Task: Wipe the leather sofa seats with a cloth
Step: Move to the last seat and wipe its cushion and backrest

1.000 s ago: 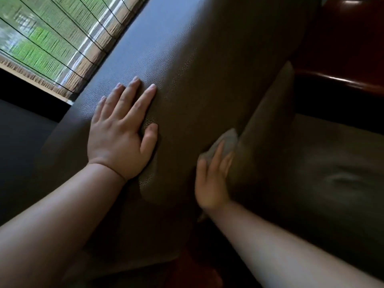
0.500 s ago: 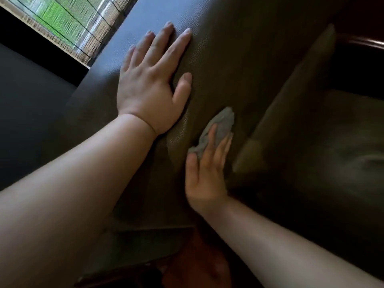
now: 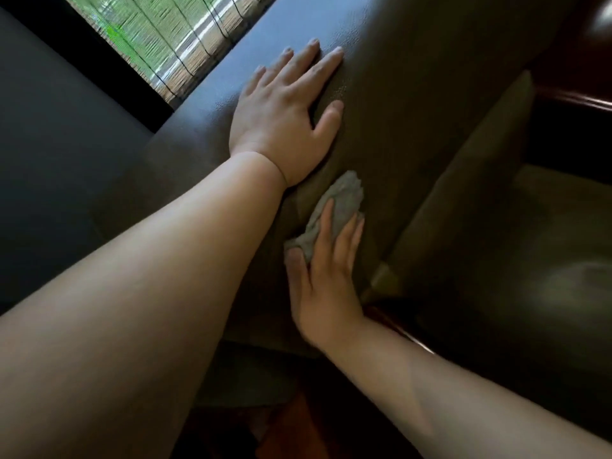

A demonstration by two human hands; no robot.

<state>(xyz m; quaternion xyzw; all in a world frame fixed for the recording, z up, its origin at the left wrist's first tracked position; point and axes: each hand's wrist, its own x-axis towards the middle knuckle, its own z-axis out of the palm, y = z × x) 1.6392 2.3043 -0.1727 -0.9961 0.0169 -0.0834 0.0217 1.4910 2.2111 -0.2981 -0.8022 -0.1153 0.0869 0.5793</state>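
A: Start at your left. What is your left hand (image 3: 281, 117) doing?

B: It lies flat on the dark leather cushion (image 3: 414, 94), fingers (image 3: 299, 62) straight and slightly spread, thumb out to the side. It holds nothing; it braces the cushion.

A: Good, use it that way. Lean enough weight there that the cushion does not shift under the stroke. And just right of it?

B: The grey cloth (image 3: 341, 207), bunched, lying on the leather just below the heel of your left hand. Your right hand (image 3: 326, 276) presses it down with straight fingers laid close together, thumb tucked along the cloth's lower edge.

A: Then flatten the wad if you can. A bunched cloth touches the leather with only a narrow strip, so you will likely miss patches. Work in overlapping passes along the cushion and follow the seam toward the seat (image 3: 546, 276) on the right, which looks untouched from here, though the light is dim.

B: Any brand, label or writing?

A: None you can read: nothing on the cloth or the leather, and only a bamboo blind (image 3: 172, 38) over the window at upper left.
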